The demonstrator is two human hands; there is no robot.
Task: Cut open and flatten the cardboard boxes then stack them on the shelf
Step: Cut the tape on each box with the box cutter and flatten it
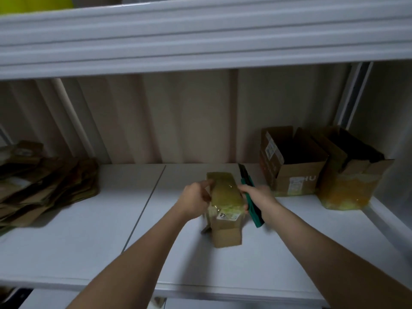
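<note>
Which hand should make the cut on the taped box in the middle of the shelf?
Right. The right hand already holds the green cutter, blade beside the taped box. The left hand grips the box's other side, steadying it.

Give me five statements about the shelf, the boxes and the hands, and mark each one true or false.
1. The right hand holds a green utility knife. True.
2. The left hand rests flat on the shelf. False: it holds the small taped box.
3. Flattened cardboard lies piled at the left of the shelf. True.
4. The two boxes at the right are taped shut. False: their top flaps stand open.
5. The small taped box is already flattened. False: it keeps its box shape.
</note>
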